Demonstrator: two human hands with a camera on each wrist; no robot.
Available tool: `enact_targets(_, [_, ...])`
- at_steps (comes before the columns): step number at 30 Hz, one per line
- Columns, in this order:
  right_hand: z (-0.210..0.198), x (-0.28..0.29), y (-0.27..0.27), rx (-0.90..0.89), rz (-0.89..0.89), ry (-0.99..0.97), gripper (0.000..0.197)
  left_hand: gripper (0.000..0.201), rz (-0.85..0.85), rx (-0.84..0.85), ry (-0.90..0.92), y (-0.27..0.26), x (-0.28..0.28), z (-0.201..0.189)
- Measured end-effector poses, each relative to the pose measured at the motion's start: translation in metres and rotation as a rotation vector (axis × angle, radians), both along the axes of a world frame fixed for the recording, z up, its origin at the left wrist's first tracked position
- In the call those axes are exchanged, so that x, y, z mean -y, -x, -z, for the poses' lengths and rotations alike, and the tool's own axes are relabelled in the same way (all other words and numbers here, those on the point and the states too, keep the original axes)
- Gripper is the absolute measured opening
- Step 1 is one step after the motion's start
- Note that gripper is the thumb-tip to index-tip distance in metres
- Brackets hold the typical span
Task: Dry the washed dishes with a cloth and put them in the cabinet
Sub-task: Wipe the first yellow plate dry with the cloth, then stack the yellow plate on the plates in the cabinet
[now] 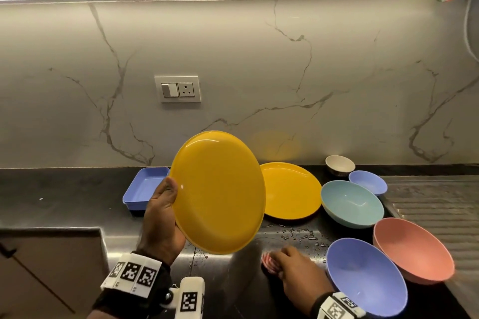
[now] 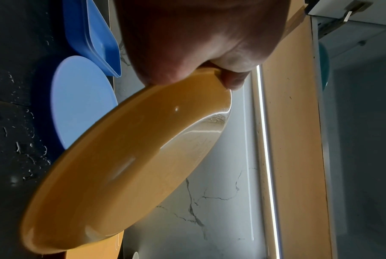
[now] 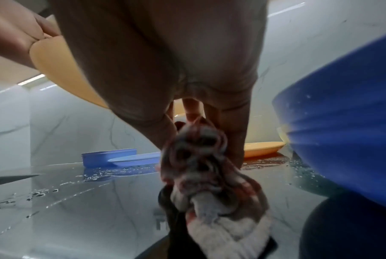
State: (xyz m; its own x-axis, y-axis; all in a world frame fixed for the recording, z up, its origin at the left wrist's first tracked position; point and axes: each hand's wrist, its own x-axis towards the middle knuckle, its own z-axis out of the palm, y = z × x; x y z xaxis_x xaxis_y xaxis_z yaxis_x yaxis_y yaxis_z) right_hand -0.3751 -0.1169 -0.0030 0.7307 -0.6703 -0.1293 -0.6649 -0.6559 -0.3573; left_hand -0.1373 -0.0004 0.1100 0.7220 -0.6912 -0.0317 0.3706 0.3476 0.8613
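My left hand (image 1: 166, 204) grips the left rim of a yellow plate (image 1: 219, 191), held tilted above the wet counter; the thumb lies on its face and the fingers are hidden behind. In the left wrist view the yellow plate (image 2: 125, 166) slants away from the thumb. My right hand (image 1: 290, 264) is low on the counter, its fingers pinching a bunched red-and-white striped cloth (image 1: 268, 263). The right wrist view shows the cloth (image 3: 205, 166) gathered under the fingertips and trailing onto the steel surface.
On the counter lie a second yellow plate (image 1: 290, 190), a teal bowl (image 1: 351, 203), a small purple bowl (image 1: 368, 181), a white bowl (image 1: 340, 164), a pink bowl (image 1: 412, 248), a big purple bowl (image 1: 365, 277) by my right wrist, and a blue tray (image 1: 145, 188). Drainboard ridges run at the right.
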Motion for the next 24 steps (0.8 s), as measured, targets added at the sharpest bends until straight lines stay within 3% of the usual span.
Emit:
enact_targets(3, [-0.021,0.001,0.000,0.092,0.014,-0.061,0.053,0.034,-0.002,0.044,-0.017,-0.002,-0.001,0.000])
enact_targets(10, [-0.121,0.054,-0.004,0.663,0.126,-0.026,0.074,0.032,0.045,0.194,-0.006,-0.003,-0.003,-0.018])
enact_targets(13, [-0.161,0.077,0.001,0.732,0.078,-0.002,0.085,0.043,0.097,0.353,0.050,0.000,-0.003,-0.037])
enact_targets(15, [-0.186,0.081,0.005,0.758,0.013,-0.075,0.081,0.061,0.114,0.491,0.060,-0.002,-0.001,-0.050])
enact_targets(17, [-0.207,0.078,0.009,0.804,-0.045,-0.115,0.066,0.066,0.107,0.583,0.093,-0.006,0.000,-0.064])
enact_targets(20, [-0.231,0.070,0.015,0.881,-0.074,-0.015,0.050,0.053,0.090,0.633,0.176,-0.010,0.000,-0.087])
enact_targets(24, [-0.272,0.053,0.022,1.017,-0.168,0.105,0.042,0.024,-0.058,0.888,0.207,-0.020,-0.009,-0.131])
